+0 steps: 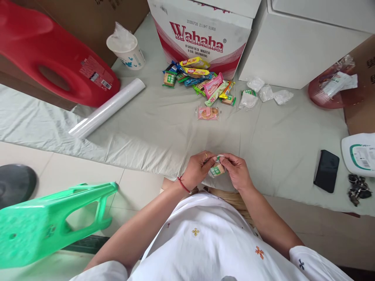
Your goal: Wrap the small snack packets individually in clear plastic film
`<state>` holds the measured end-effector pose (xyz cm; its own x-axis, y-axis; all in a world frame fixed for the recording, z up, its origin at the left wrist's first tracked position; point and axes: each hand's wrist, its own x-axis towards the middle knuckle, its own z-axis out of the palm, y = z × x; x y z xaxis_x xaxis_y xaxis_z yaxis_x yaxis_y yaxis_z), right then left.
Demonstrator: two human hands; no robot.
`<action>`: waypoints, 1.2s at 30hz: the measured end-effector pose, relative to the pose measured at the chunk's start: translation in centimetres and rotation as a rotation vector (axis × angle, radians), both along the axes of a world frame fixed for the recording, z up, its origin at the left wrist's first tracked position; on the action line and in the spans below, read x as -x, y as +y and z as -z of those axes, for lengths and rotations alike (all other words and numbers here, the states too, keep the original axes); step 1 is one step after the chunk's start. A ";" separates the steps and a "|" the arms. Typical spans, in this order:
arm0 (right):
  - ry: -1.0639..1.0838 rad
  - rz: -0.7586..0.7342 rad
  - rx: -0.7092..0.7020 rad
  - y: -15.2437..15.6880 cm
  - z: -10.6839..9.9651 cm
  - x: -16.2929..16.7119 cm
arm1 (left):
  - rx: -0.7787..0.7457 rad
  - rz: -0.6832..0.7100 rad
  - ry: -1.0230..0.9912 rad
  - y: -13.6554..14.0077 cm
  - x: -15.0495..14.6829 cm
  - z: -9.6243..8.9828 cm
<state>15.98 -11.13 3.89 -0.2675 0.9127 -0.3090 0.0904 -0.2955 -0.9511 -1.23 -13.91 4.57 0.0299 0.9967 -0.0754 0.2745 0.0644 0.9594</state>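
Note:
Close to the table's front edge, a small clear-and-green packet of biscuits is held between my two hands. My left hand is closed, pinching the packet's upper left side between thumb and fingers. From the right, my right hand pinches the top edge of the same wrapper. Farther in lies a single pink-wrapped snack. Behind it is a heap of wrapped snacks in yellow, blue, pink and green. Several crumpled clear wrappers lie to the right of the heap.
A Wahaha carton and a white box stand at the back. Leftward are a red jug, a paper cup and a white roll. A phone and keys lie right. A green stool stands below left.

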 end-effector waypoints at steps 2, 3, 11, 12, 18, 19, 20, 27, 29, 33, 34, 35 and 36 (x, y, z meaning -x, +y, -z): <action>0.055 -0.027 0.124 -0.1 0.6 -0.3 | 0.001 0.033 0.076 -0.2 -0.2 0.1; 0.057 -0.043 0.142 -0.1 0.8 -0.5 | 0.012 0.048 0.095 -0.2 -0.2 0.2; -0.106 0.081 0.001 -0.5 1.9 -1.4 | 0.240 0.079 -0.094 -0.2 -0.6 1.0; -0.093 0.074 0.010 -0.5 2.0 -1.4 | 0.228 0.072 -0.065 -0.2 -0.6 1.1; -0.248 -0.179 -0.120 0.2 1.0 -3.3 | 0.194 0.124 0.083 -0.6 -0.9 1.0; -0.319 -0.235 -0.177 0.3 0.6 -3.6 | 0.192 0.134 0.097 -0.6 -1.1 1.0; -0.394 -0.283 -0.232 0.2 0.2 -3.9 | 0.190 0.142 0.111 -0.7 -1.3 1.0; -0.539 -0.262 -0.219 0.2 -0.4 -7.2 | 0.107 -0.025 0.310 -0.9 -0.8 1.2; -0.499 -0.098 -0.115 2.4 -0.4 -10.1 | 0.043 -0.118 0.379 -1.2 0.8 1.5; -0.607 0.314 -0.130 11.4 -3.2 -17.7 | -0.097 -0.185 0.454 -2.1 4.3 2.6; -0.660 0.421 -0.231 14.2 -4.6 -19.6 | -0.140 -0.170 0.467 -2.4 4.8 2.9; -0.688 0.478 -0.292 16.9 -6.1 -21.5 | -0.182 -0.150 0.478 -2.6 5.1 3.2; -0.704 0.502 -0.344 19.5 -7.7 -23.3 | -0.221 -0.134 0.490 -2.8 5.3 3.5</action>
<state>39.30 8.38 11.56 0.3300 0.9421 0.0591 0.6176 -0.1681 -0.7683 -6.49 -16.74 1.07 -0.0846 0.9830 0.1631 0.6956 -0.0590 0.7160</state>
